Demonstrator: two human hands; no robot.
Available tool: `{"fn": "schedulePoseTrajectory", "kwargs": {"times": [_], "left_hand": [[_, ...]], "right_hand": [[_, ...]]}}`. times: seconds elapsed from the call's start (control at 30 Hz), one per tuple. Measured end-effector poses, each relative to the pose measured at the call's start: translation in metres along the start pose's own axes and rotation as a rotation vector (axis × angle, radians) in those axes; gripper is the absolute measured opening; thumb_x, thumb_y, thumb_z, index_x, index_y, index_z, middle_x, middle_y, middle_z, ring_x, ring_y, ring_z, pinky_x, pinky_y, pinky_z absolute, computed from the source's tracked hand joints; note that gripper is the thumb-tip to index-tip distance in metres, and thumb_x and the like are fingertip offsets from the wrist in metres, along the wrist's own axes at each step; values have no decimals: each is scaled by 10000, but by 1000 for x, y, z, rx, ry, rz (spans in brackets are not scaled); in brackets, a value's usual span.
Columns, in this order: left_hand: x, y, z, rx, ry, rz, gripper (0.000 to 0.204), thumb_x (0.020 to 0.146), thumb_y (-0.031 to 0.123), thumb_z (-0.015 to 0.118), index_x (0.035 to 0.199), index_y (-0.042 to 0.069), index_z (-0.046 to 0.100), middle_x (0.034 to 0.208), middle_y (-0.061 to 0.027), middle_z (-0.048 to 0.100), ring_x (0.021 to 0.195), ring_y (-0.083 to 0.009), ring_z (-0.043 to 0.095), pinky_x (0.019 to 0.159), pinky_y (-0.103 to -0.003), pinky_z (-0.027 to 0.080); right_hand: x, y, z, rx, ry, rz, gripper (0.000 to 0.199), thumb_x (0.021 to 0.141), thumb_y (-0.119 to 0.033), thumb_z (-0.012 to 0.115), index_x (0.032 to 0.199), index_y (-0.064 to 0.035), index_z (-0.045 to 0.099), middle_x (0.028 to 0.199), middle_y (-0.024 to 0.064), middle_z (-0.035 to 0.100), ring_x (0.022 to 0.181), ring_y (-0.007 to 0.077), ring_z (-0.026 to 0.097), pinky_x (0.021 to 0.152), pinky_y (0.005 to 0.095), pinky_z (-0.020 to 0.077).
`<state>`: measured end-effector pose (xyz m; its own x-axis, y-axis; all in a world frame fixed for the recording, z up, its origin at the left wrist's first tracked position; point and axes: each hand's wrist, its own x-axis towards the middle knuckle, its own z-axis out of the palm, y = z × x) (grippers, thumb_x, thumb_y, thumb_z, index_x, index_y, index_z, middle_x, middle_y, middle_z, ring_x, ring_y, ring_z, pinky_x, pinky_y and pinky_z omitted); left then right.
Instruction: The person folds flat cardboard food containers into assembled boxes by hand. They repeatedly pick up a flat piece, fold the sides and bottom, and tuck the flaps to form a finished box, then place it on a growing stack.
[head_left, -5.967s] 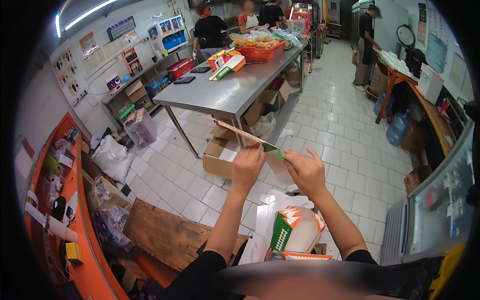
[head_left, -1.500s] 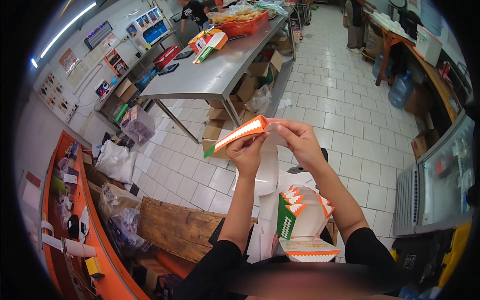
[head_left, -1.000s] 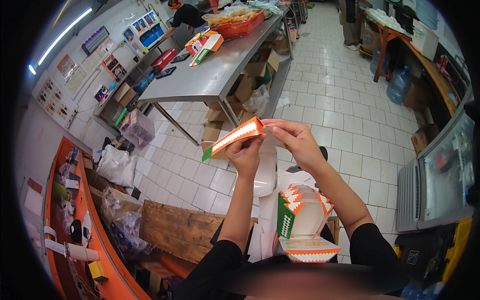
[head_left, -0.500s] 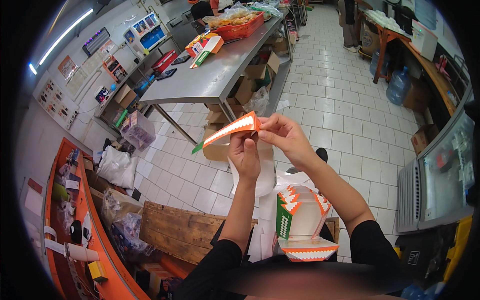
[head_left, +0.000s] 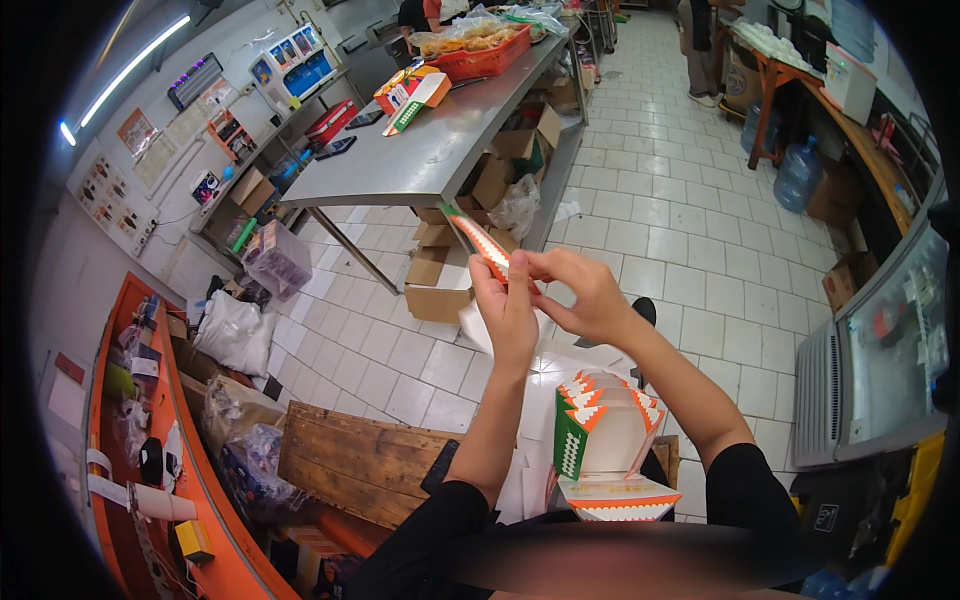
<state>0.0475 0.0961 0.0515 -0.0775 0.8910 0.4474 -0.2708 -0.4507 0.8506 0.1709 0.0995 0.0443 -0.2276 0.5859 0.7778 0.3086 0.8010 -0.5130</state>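
Observation:
My left hand point(head_left: 506, 312) is closed round the near end of a folded cardboard food box point(head_left: 484, 243), orange with a white scalloped band and a green tip. The box is seen nearly edge-on, its far end pointing away and up to the left. My right hand point(head_left: 582, 292) pinches the same near end, its fingers against those of my left hand. What the fingertips cover is hidden. Below, at my lap, several nested open cardboard boxes point(head_left: 569, 450) in green, orange and white stand with their white insides showing.
Ahead stands a steel table point(head_left: 385, 180) bearing a finished box point(head_left: 412, 92) and a red basket point(head_left: 490, 58) of bagged food. Cartons point(head_left: 437, 300) sit beneath it. A wooden board point(head_left: 350, 462) lies at left beside an orange shelf point(head_left: 215, 500). A glass-fronted cooler point(head_left: 890, 350) is on the right.
The held box has swung from pointing left to pointing away from me, and now shows more edge-on. Both hands have dropped slightly and moved a little to the right.

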Motion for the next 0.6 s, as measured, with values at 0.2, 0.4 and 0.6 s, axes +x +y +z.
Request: {"fn": "schedulePoseTrajectory", "kwargs": {"times": [0.2, 0.4, 0.6], "left_hand": [[-2, -16, -38, 1006, -511, 517, 100, 742, 69, 623, 796, 91, 542, 949, -18, 514, 1094, -275, 439, 939, -500, 257], [-14, -40, -55, 1276, -729, 754, 127, 714, 45, 637, 753, 129, 551, 986, 13, 536, 1105, -262, 456, 968, -504, 270], [-13, -39, -58, 1123, -691, 673, 152, 691, 135, 696, 743, 131, 553, 912, 13, 556, 1040, -226, 499, 931, -446, 300]], "right_hand": [[-27, 19, -52, 857, 29, 782, 761, 885, -377, 559, 1454, -102, 137, 1183, 206, 556, 876, 242, 665, 708, 301, 559], [-68, 45, -53, 760, 70, 1157, 470, 930, -333, 505, 1256, -2, 435, 1029, 127, 619, 783, 185, 672, 605, 281, 573], [-81, 46, -25, 736, 234, 1093, 278, 945, -232, 497, 1138, -35, 526, 922, 65, 629, 705, 109, 627, 556, 227, 529]]}}
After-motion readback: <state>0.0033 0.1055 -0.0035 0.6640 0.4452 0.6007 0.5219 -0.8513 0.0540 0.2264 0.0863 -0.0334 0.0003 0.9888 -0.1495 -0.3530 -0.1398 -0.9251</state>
